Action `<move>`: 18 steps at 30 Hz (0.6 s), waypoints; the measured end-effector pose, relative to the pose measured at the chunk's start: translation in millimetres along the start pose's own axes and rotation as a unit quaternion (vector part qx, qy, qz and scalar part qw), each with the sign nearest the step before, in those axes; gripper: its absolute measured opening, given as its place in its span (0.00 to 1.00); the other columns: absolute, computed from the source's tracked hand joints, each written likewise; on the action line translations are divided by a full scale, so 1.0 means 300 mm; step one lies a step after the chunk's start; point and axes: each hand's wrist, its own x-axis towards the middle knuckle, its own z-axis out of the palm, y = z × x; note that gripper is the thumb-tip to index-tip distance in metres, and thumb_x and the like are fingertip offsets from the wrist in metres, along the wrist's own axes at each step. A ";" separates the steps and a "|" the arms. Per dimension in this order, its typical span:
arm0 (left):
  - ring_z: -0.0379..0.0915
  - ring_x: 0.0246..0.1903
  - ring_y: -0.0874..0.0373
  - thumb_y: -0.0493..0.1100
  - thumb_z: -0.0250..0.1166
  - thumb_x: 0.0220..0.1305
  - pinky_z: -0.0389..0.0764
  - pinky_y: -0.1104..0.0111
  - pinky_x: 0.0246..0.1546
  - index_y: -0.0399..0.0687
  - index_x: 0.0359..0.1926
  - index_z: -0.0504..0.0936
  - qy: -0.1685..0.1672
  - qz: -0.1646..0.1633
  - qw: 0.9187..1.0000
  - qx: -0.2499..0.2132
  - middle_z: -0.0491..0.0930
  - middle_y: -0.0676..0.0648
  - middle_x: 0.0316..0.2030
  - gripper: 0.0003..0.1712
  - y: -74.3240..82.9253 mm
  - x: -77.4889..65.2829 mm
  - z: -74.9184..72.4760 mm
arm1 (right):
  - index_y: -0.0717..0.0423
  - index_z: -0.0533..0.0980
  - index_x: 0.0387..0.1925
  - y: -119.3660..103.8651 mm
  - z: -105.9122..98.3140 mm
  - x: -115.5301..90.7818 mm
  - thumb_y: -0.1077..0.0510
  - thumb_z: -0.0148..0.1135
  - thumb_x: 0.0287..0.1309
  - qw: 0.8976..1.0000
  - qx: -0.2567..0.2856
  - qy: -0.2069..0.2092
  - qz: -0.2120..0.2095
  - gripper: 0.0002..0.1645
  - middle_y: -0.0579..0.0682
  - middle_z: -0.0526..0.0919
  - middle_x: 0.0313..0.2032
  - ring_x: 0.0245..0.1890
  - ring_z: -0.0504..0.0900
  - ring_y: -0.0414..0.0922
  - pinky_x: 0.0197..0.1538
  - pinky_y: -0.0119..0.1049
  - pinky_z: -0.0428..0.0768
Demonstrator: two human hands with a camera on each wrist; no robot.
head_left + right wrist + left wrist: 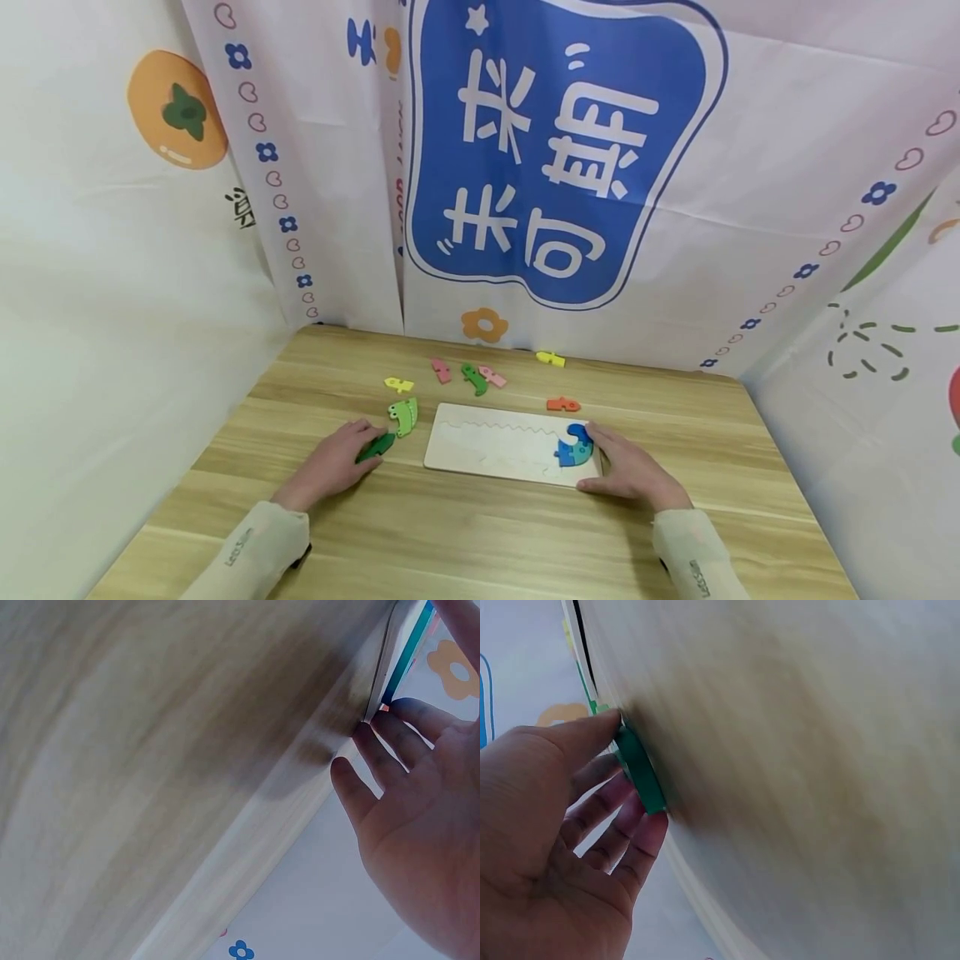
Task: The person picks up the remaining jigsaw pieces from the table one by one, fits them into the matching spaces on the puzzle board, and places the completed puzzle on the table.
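Note:
At the left, my left hand (335,460) pinches a dark green puzzle piece (376,447) low over the table. In the left wrist view the piece (639,771) sits between thumb and fingertips. My right hand (633,468) rests at the right end of a pale wooden puzzle board (491,446), thumb by the near edge and fingers by the far corner. The right wrist view shows that hand's fingers (386,754) fairly straight, touching the board's edge. Joined blue and teal pieces (574,450) lie in the board's right end; its other outlines are bare.
Beside the left hand lies a light green crocodile-head piece (404,416). Behind the board are a green piece (474,379), pink pieces (441,371), yellow pieces (399,385) and an orange piece (563,404). Printed cloth (337,208) hangs around the wooden table (465,542).

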 end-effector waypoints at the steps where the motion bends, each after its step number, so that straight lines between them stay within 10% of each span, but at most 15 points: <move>1: 0.77 0.47 0.54 0.44 0.71 0.67 0.82 0.53 0.48 0.41 0.64 0.80 0.000 0.001 1.000 0.000 0.82 0.45 0.51 0.27 0.001 0.001 0.000 | 0.53 0.56 0.81 0.001 0.000 0.000 0.29 0.75 0.51 1.000 0.000 0.000 -0.001 0.66 0.57 0.57 0.80 0.79 0.58 0.63 0.77 0.63 0.61; 18: 0.80 0.45 0.53 0.38 0.68 0.70 0.85 0.55 0.46 0.41 0.66 0.78 0.062 -0.002 0.995 -0.079 0.80 0.43 0.49 0.26 0.037 0.031 -0.014 | 0.53 0.56 0.81 0.006 0.001 -0.001 0.30 0.76 0.51 1.000 0.002 0.001 -0.001 0.66 0.57 0.57 0.80 0.79 0.58 0.62 0.77 0.62 0.61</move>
